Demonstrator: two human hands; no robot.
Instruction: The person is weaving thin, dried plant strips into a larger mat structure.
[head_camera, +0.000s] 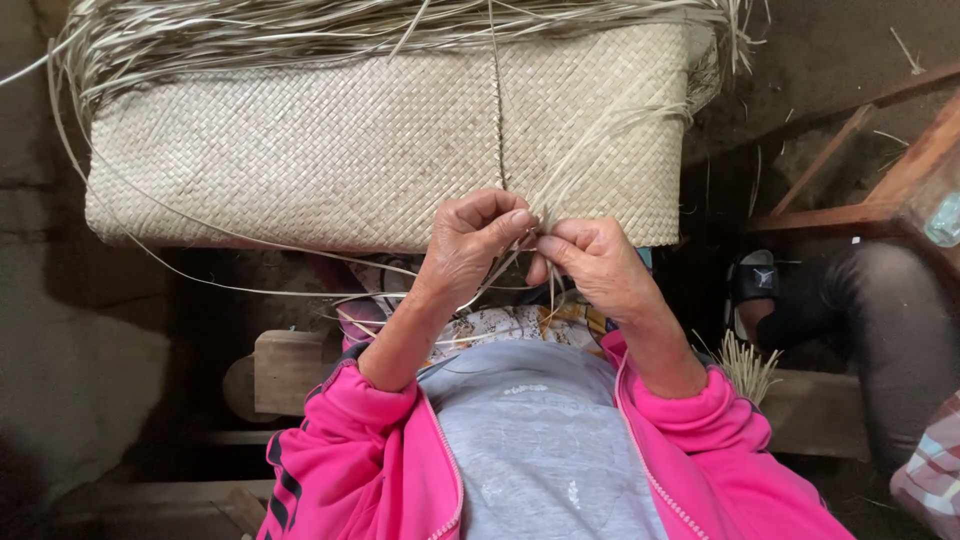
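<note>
A pale woven straw mat (330, 140) hangs folded in front of me, with loose strands fanning off its top and right edge. My left hand (470, 240) and my right hand (592, 262) meet just below the mat's lower edge. Both pinch thin straw strands (580, 150) that run up to the mat's right side. The fingertips touch each other around the strands. Pink jacket sleeves cover both forearms.
A wooden bench or stool (290, 365) lies below my left arm. At the right stand a wooden frame (860, 170) and another person's foot in a black sandal (752, 282). A small bundle of cut straw ends (745, 365) sits by my right sleeve.
</note>
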